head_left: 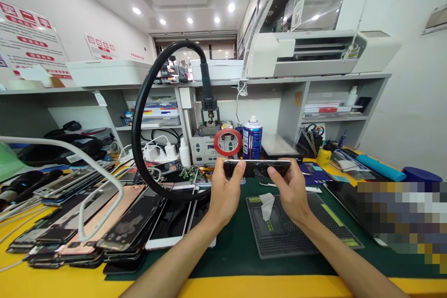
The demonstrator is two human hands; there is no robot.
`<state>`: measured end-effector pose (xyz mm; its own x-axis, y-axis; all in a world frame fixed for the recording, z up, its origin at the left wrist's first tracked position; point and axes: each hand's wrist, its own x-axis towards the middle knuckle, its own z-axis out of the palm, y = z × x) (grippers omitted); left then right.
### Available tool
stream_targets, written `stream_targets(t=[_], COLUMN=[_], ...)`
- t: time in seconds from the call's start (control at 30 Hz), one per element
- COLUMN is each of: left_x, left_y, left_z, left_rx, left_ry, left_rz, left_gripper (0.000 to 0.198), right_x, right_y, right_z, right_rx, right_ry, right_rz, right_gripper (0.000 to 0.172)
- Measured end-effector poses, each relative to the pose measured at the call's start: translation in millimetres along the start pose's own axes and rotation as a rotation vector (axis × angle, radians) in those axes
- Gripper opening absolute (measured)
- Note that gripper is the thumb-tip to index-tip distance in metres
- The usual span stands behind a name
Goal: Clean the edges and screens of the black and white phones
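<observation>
A dark smartphone [257, 167] is held sideways above the bench, tilted so that I see it at a low angle. My left hand [226, 191] grips its left end, thumb pressed on the dark face. At the other end my right hand [292, 191] is closed round it the same way. Below the right hand lies a grey perforated work pad [279, 247] with yellow-green labels. A crumpled white tissue [267, 206] rests on the pad. Behind the phone stand a blue spray can [252, 138] and a roll of red tape [227, 142].
Stacks of phone screens and parts [125, 228] cover the left side. A thick black hose [138, 102] arches up from a hot-air station [202, 149]. A white cable [115, 181] loops at left. A toothbrush-like white tool [313, 190] and a dark tablet [345, 200] lie at right.
</observation>
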<state>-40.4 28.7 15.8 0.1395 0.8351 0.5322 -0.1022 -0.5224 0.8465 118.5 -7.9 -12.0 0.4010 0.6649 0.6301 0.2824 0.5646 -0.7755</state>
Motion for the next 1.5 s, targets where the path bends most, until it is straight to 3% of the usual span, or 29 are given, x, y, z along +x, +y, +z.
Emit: stream_targets(t=[0.57, 1.0, 1.5], left_x=[2, 4, 5], left_y=[-9, -9, -6], left_z=[-2.4, 0.1, 2.4], left_rx=[0.05, 0.183, 0.166], left_ry=[-0.004, 0.071, 0.082], left_rz=[-0.084, -0.064, -0.111], left_gripper=[0.029, 0.04, 0.04], right_x=[0, 1, -1], right_y=[-6, -4, -3], right_z=[0, 2, 0], right_rx=[0.052, -0.001, -0.029], right_ry=[-0.018, -0.004, -0.035], right_rz=[0.041, 0.033, 0.04], right_gripper=[0.02, 0.02, 0.023])
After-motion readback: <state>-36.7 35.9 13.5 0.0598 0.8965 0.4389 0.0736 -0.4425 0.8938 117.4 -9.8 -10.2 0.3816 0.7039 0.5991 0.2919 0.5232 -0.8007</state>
